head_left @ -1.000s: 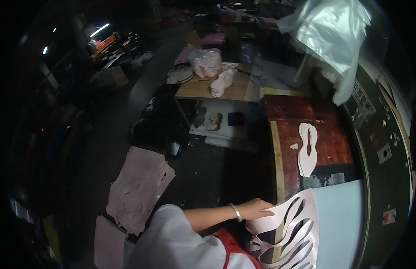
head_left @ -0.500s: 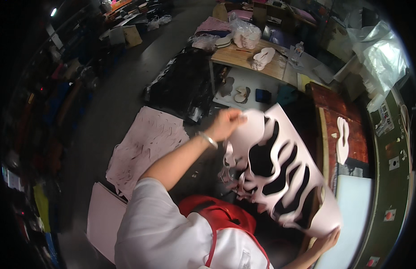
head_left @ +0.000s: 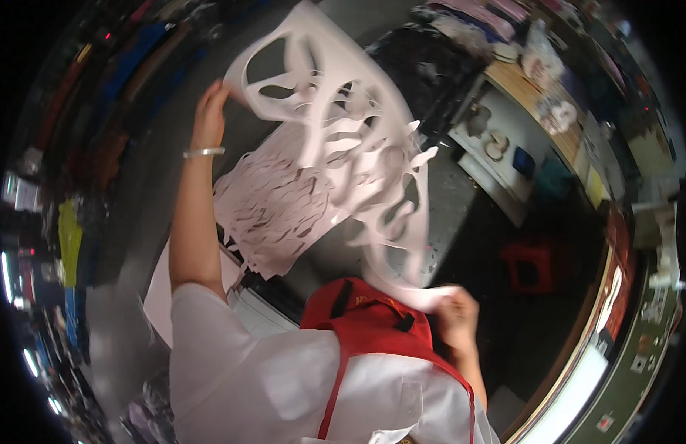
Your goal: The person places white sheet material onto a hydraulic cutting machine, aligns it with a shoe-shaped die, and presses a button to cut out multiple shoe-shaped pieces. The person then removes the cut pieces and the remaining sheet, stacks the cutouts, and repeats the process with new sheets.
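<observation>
I hold up a large white sheet (head_left: pixel 335 96) full of curved cut-out holes, like leftover cutting scrap. My left hand (head_left: pixel 210 111), with a thin bracelet at the wrist, grips its far upper edge. My right hand (head_left: pixel 455 314) grips its near lower end, close to my red apron (head_left: pixel 365 318). The sheet hangs stretched and sagging between the two hands. Below it on the floor lies a pile of similar pale cut-out sheets (head_left: pixel 272 211).
A wooden table (head_left: pixel 539 96) with white bundles stands at the upper right, with a lower white shelf (head_left: pixel 498 155) holding small items. A red stool (head_left: pixel 531 263) stands on the dark floor. A long bench edge (head_left: pixel 605 318) runs along the right.
I have turned away from the bench to the left. The cut-out sheet has swung up and out over the floor pile, with my left hand raised higher.
</observation>
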Motion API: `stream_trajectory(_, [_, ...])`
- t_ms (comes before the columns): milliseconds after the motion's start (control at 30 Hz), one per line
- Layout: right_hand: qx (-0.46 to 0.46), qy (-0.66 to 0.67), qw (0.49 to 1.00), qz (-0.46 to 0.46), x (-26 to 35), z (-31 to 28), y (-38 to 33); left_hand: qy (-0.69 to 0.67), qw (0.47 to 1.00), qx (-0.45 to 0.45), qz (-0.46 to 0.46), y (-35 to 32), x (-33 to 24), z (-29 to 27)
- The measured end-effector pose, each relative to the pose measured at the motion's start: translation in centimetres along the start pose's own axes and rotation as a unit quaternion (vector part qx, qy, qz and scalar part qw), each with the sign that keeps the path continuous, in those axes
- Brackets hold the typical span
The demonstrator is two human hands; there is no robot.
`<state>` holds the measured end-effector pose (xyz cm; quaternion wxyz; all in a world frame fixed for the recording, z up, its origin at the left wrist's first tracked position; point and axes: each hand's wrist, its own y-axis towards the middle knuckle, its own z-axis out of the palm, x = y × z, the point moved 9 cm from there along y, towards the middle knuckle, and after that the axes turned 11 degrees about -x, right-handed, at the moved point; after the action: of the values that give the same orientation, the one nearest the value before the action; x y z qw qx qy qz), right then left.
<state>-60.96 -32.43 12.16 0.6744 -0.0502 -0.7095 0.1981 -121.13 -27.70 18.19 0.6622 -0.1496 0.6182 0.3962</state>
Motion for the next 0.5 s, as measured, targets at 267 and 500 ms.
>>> stream_trajectory(267, [0.556,-0.251,0.792,-0.034,-12.4,20.8,-0.2,0.521,0.596,-0.158,-0.59,-55.4,22.8,-35.7])
stream_trajectory(500, [0.364,-0.282,0.879,0.129,-16.1,17.5,10.2,0.245,0.557,-0.284,-0.74,-78.3,20.6,-21.1])
